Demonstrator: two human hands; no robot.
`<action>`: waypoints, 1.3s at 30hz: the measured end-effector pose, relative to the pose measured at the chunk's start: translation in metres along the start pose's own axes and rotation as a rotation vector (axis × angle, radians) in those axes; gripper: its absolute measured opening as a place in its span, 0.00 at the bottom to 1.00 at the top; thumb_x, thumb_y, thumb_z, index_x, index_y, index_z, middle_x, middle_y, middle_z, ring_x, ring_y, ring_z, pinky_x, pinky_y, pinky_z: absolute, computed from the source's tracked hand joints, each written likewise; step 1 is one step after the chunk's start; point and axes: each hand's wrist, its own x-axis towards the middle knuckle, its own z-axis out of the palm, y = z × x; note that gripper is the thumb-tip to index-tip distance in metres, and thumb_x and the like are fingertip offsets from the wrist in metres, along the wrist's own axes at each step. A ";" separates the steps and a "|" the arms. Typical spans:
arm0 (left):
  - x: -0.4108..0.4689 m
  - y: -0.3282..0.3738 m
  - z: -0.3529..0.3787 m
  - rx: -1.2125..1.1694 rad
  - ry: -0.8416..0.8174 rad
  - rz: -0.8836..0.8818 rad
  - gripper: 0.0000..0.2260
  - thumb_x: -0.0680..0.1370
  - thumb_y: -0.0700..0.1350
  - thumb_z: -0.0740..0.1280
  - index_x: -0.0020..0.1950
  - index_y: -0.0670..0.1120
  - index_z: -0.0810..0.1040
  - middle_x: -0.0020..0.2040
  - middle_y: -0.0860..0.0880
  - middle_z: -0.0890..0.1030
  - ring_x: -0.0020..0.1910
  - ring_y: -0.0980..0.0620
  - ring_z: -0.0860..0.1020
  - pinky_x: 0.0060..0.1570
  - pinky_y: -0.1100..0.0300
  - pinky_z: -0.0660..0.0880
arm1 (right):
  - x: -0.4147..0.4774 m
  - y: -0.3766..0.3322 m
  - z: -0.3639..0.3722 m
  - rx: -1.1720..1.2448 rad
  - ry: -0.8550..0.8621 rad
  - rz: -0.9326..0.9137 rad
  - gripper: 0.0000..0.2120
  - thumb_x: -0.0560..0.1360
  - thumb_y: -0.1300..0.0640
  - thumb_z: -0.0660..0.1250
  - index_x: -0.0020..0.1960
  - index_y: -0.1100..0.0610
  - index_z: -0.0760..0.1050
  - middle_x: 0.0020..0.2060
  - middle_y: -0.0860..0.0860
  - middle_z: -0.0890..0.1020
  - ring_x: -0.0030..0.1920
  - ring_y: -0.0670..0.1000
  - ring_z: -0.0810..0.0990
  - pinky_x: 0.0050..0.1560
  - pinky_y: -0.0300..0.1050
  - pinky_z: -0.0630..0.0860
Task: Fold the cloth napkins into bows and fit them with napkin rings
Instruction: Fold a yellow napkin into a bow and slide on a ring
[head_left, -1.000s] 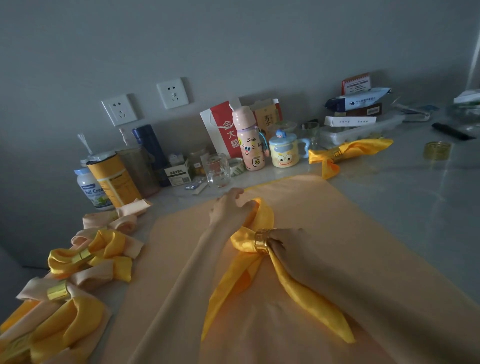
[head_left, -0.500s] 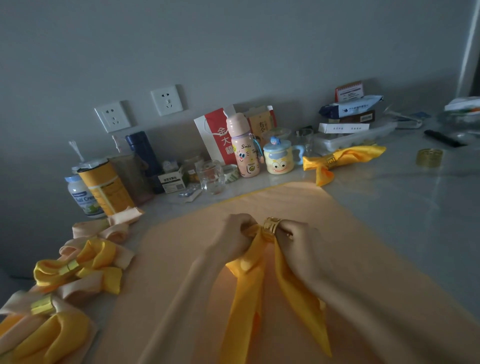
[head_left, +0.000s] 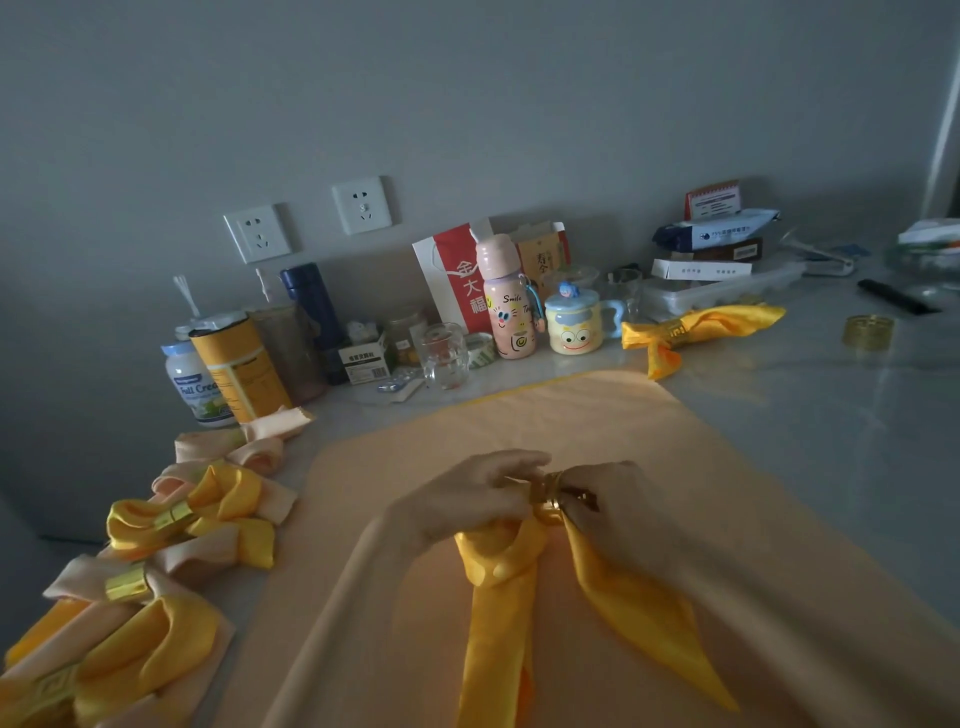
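Observation:
A yellow satin napkin (head_left: 498, 613) hangs in two long tails over a flat peach cloth (head_left: 597, 431) spread on the counter. At its top sits a gold napkin ring (head_left: 549, 496), held between both hands. My left hand (head_left: 467, 499) grips the gathered fabric at the ring's left side. My right hand (head_left: 615, 499) pinches the ring from the right. The fabric inside the ring is hidden by my fingers. A ringed yellow bow (head_left: 696, 330) lies at the back right.
Several ringed yellow and peach bows (head_left: 182, 525) are piled at the left edge. A spare gold ring (head_left: 867, 330) stands at the right. Bottles, a cartoon mug (head_left: 574, 327), a glass (head_left: 441, 356), tins and boxes line the wall.
The napkin was turned so both tails now hang toward me and the ring sits at the top. Both hands have closed in on the ring, my left hand gathering the fabric beside it.

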 end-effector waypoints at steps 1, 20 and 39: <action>0.000 0.000 0.002 0.103 0.006 0.069 0.23 0.75 0.38 0.68 0.69 0.48 0.70 0.61 0.55 0.74 0.58 0.62 0.70 0.56 0.70 0.67 | -0.001 -0.001 0.000 0.021 0.036 0.006 0.09 0.74 0.58 0.63 0.39 0.56 0.81 0.34 0.52 0.82 0.35 0.47 0.71 0.33 0.33 0.65; 0.005 0.014 0.009 0.308 0.265 0.178 0.17 0.65 0.52 0.77 0.48 0.51 0.74 0.45 0.54 0.77 0.45 0.53 0.74 0.45 0.55 0.72 | -0.004 -0.025 -0.019 0.237 0.172 0.229 0.09 0.73 0.63 0.70 0.35 0.55 0.84 0.27 0.46 0.82 0.28 0.41 0.77 0.29 0.35 0.70; -0.008 0.004 -0.004 0.362 0.444 0.184 0.19 0.67 0.48 0.77 0.53 0.49 0.73 0.46 0.54 0.76 0.45 0.51 0.74 0.44 0.54 0.73 | -0.002 -0.022 -0.037 0.648 -0.116 0.582 0.22 0.74 0.38 0.60 0.46 0.56 0.80 0.39 0.53 0.82 0.40 0.50 0.78 0.46 0.45 0.68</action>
